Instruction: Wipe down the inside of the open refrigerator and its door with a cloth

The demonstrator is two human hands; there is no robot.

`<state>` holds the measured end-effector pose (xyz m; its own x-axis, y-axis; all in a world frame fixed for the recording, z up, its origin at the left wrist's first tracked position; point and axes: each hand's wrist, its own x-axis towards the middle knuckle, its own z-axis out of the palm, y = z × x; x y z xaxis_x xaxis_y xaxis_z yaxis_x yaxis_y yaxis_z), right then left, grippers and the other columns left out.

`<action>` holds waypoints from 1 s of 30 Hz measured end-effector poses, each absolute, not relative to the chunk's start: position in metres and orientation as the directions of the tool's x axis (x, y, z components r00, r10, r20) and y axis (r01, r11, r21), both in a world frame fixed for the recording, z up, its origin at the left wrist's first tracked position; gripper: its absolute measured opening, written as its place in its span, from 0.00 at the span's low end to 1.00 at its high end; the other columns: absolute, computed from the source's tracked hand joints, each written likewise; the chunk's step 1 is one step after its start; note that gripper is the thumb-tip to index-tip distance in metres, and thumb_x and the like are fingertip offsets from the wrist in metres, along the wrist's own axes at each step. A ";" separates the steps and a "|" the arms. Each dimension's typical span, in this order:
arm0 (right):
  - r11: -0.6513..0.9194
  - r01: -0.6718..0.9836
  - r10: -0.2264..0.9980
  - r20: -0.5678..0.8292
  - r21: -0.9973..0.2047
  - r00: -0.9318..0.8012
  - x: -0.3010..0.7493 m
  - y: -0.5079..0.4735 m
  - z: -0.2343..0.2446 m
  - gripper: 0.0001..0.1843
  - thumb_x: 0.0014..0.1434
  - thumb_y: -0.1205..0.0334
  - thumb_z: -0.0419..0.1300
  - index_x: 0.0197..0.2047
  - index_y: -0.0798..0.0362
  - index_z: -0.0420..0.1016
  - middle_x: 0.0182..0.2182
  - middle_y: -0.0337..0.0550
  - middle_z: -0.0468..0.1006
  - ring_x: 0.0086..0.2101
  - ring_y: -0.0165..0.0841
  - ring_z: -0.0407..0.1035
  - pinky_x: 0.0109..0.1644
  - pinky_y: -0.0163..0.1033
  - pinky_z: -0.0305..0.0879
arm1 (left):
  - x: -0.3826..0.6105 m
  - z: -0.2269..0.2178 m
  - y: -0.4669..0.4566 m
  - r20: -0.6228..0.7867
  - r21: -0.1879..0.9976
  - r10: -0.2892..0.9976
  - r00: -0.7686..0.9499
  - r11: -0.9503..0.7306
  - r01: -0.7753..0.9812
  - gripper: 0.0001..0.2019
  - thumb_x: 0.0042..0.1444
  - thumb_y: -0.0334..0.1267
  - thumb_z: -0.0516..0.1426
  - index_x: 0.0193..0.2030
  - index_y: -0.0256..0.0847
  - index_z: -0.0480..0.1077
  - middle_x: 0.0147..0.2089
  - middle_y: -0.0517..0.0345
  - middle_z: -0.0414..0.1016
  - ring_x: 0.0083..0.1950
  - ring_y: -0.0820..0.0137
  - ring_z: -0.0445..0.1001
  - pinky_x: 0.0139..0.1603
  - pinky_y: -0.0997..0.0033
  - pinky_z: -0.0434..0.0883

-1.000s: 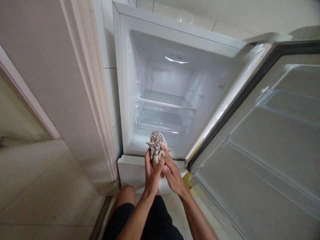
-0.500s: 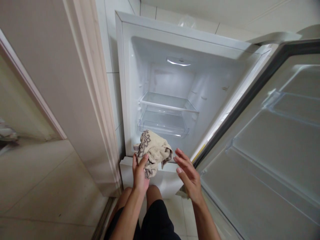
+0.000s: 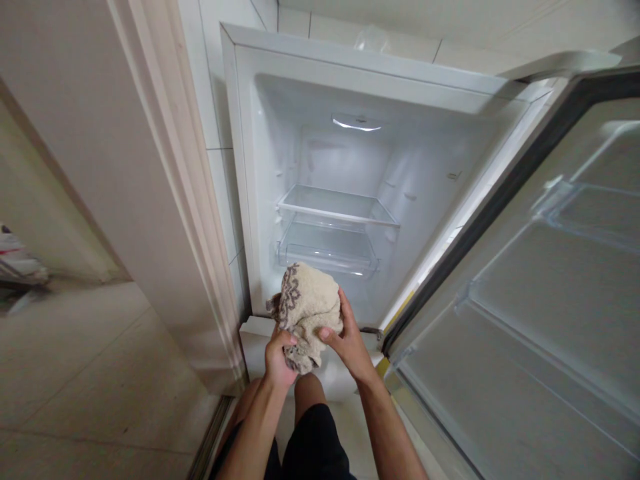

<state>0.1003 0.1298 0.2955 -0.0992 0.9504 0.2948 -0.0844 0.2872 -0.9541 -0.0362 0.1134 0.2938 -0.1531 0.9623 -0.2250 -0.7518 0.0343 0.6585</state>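
Observation:
A crumpled beige cloth with a dark patterned border is held between my two hands, in front of the open fridge. My left hand grips its lower left side, thumb on top. On the right edge of the cloth, my right hand is closed with its thumb in front and its fingers behind. Parts of the fingers of both hands are hidden by the cloth. Beyond it, inside the fridge, are a glass shelf and a clear plastic drawer.
The fridge door stands wide open on the right, with clear door racks. To the left is a door frame close to the fridge side. A white lower drawer front is below the compartment, just ahead of my knees. A clear plastic bag lies on top.
My right hand has moved left from beside the cloth and taken hold of its right edge. The cloth is a little more bunched up, still in my left hand.

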 end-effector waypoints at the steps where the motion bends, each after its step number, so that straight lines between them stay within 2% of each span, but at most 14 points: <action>1: 0.256 -0.144 0.958 0.271 -0.956 -0.092 0.096 0.131 0.296 0.59 0.46 0.41 0.75 0.75 0.48 0.54 0.72 0.51 0.59 0.70 0.46 0.54 0.75 0.55 0.50 | -0.034 0.293 0.115 -0.229 0.668 0.961 -0.157 0.037 -0.743 0.25 0.27 0.36 0.57 0.39 0.46 0.75 0.29 0.59 0.79 0.43 0.54 0.81 0.41 0.56 0.78; 4: 0.212 -0.244 0.976 0.219 -0.946 -0.003 0.084 0.134 0.294 0.62 0.41 0.44 0.78 0.74 0.50 0.55 0.68 0.53 0.67 0.66 0.47 0.63 0.71 0.54 0.58 | -0.029 0.291 0.121 -0.203 0.796 0.938 -0.280 -0.008 -0.605 0.21 0.31 0.40 0.60 0.38 0.43 0.74 0.31 0.58 0.79 0.43 0.55 0.80 0.47 0.55 0.77; 7: 0.210 -0.281 0.977 0.190 -0.936 0.098 0.079 0.136 0.291 0.62 0.37 0.51 0.79 0.72 0.50 0.57 0.67 0.53 0.68 0.64 0.46 0.65 0.70 0.54 0.60 | -0.027 0.288 0.126 -0.091 0.937 0.908 -0.410 -0.061 -0.343 0.22 0.37 0.43 0.64 0.42 0.42 0.74 0.43 0.52 0.82 0.54 0.54 0.78 0.59 0.55 0.73; 9: 0.205 -0.340 0.976 0.167 -0.918 0.137 0.078 0.137 0.289 0.62 0.36 0.53 0.80 0.71 0.49 0.57 0.66 0.53 0.68 0.62 0.45 0.67 0.70 0.53 0.61 | -0.027 0.286 0.127 -0.014 0.962 0.922 -0.387 -0.093 -0.258 0.23 0.40 0.43 0.64 0.46 0.41 0.75 0.51 0.49 0.81 0.61 0.53 0.74 0.64 0.55 0.69; 12: 0.186 -0.466 0.979 0.125 -0.865 0.160 0.079 0.137 0.288 0.63 0.35 0.55 0.80 0.71 0.47 0.57 0.63 0.52 0.72 0.56 0.43 0.73 0.64 0.50 0.68 | -0.027 0.284 0.125 0.023 0.937 0.980 -0.198 -0.090 -0.336 0.25 0.43 0.43 0.63 0.50 0.40 0.75 0.55 0.48 0.80 0.62 0.53 0.74 0.64 0.55 0.70; 14: 0.167 -0.520 0.984 0.110 -0.838 0.139 0.080 0.136 0.290 0.62 0.35 0.56 0.80 0.71 0.45 0.57 0.59 0.51 0.76 0.50 0.41 0.76 0.59 0.49 0.72 | -0.026 0.283 0.123 0.021 0.913 0.996 -0.083 -0.053 -0.403 0.24 0.42 0.43 0.64 0.48 0.40 0.77 0.51 0.48 0.83 0.58 0.51 0.77 0.60 0.55 0.73; 16: 0.166 -0.517 0.985 0.118 -0.840 0.124 0.082 0.136 0.291 0.60 0.36 0.57 0.79 0.71 0.44 0.58 0.56 0.49 0.78 0.45 0.39 0.77 0.56 0.48 0.74 | -0.025 0.283 0.122 -0.009 0.901 0.999 -0.039 -0.009 -0.434 0.22 0.41 0.43 0.65 0.46 0.39 0.79 0.46 0.49 0.84 0.53 0.51 0.79 0.56 0.55 0.75; 19: 0.220 -0.422 0.971 0.156 -0.880 0.181 0.085 0.140 0.292 0.57 0.38 0.57 0.78 0.69 0.47 0.60 0.54 0.49 0.79 0.45 0.39 0.76 0.56 0.47 0.72 | -0.021 0.284 0.122 -0.043 0.885 0.998 -0.043 0.018 -0.466 0.23 0.41 0.43 0.68 0.46 0.39 0.78 0.45 0.48 0.84 0.51 0.53 0.80 0.54 0.58 0.76; 21: 0.272 -0.320 0.947 0.193 -0.908 0.257 0.087 0.145 0.293 0.54 0.39 0.55 0.77 0.68 0.50 0.62 0.54 0.50 0.78 0.48 0.40 0.75 0.59 0.48 0.70 | -0.020 0.285 0.124 0.004 0.861 0.993 -0.119 -0.064 -0.504 0.30 0.41 0.43 0.70 0.53 0.40 0.74 0.52 0.48 0.82 0.56 0.54 0.79 0.57 0.59 0.75; 23: 0.320 -0.205 0.906 0.235 -0.925 0.353 0.087 0.149 0.298 0.51 0.40 0.54 0.76 0.66 0.52 0.64 0.56 0.51 0.77 0.52 0.42 0.73 0.61 0.50 0.68 | -0.022 0.285 0.125 0.046 0.838 0.968 -0.245 -0.172 -0.519 0.41 0.39 0.42 0.72 0.62 0.46 0.66 0.64 0.46 0.74 0.63 0.55 0.74 0.60 0.60 0.73; 25: 0.365 -0.068 0.840 0.297 -0.929 0.454 0.084 0.152 0.304 0.48 0.42 0.52 0.75 0.65 0.52 0.65 0.59 0.53 0.74 0.55 0.43 0.71 0.64 0.51 0.65 | -0.025 0.285 0.123 0.010 0.844 0.940 -0.340 -0.191 -0.502 0.50 0.37 0.42 0.74 0.67 0.52 0.57 0.72 0.44 0.61 0.69 0.54 0.68 0.59 0.61 0.74; 27: 0.419 0.068 0.756 0.389 -0.906 0.526 0.080 0.153 0.309 0.46 0.44 0.51 0.73 0.65 0.51 0.65 0.61 0.54 0.72 0.59 0.44 0.68 0.66 0.51 0.62 | -0.027 0.287 0.118 -0.047 0.857 0.920 -0.389 -0.163 -0.489 0.51 0.39 0.45 0.74 0.68 0.54 0.54 0.74 0.41 0.56 0.72 0.53 0.64 0.59 0.60 0.74; 30: 0.504 0.203 0.668 0.527 -0.840 0.526 0.070 0.152 0.308 0.42 0.49 0.51 0.71 0.65 0.51 0.65 0.61 0.54 0.71 0.61 0.44 0.65 0.68 0.52 0.60 | -0.025 0.293 0.108 0.033 0.848 0.946 -0.322 -0.197 -0.492 0.44 0.43 0.50 0.73 0.67 0.51 0.61 0.71 0.43 0.62 0.73 0.53 0.62 0.62 0.60 0.72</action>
<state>0.0697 0.1522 0.3075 0.5256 0.6676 0.5273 0.2028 0.5036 -0.8398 -0.0246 0.1084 0.2935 -0.3221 0.9461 0.0327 -0.4920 -0.1968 0.8481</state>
